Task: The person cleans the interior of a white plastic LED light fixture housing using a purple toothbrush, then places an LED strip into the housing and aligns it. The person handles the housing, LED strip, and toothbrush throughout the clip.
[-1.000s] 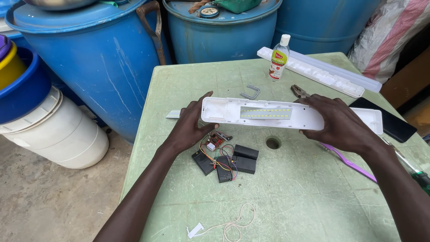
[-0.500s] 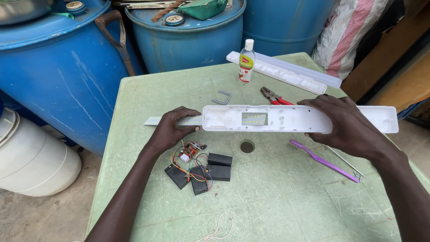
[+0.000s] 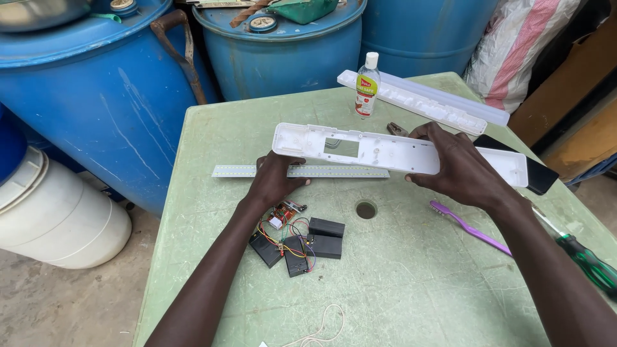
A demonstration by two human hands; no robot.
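Both hands held a long white plastic lamp housing (image 3: 385, 151) across the middle of the frame, above the pale green worktop (image 3: 411, 283). The left hand (image 3: 275, 178) sat under the housing's left end, its grip closed on that end with the fingers curled beneath and the thumb near the lower edge; the same hand also lay over a narrow LED strip (image 3: 334, 171) that stretched flat on the worktop just below the housing. The right hand (image 3: 457, 168) clasped the housing right of its centre, fingers wrapped over the top edge and thumb at the near side, so the housing ran from one grip to the other and on past the right hand toward the right of the frame. Below the left hand, at lower centre, lay a small red circuit board (image 3: 281, 214) with coloured wires leading to black battery packs (image 3: 302, 244). A purple toothbrush (image 3: 469, 226) lay right of centre, a green-handled screwdriver (image 3: 588, 262) at the right edge. At upper centre a small clear bottle (image 3: 367, 85) stood beside a translucent lamp cover (image 3: 424, 103). Blue plastic drums (image 3: 103, 109) filled the upper left behind the worktop.
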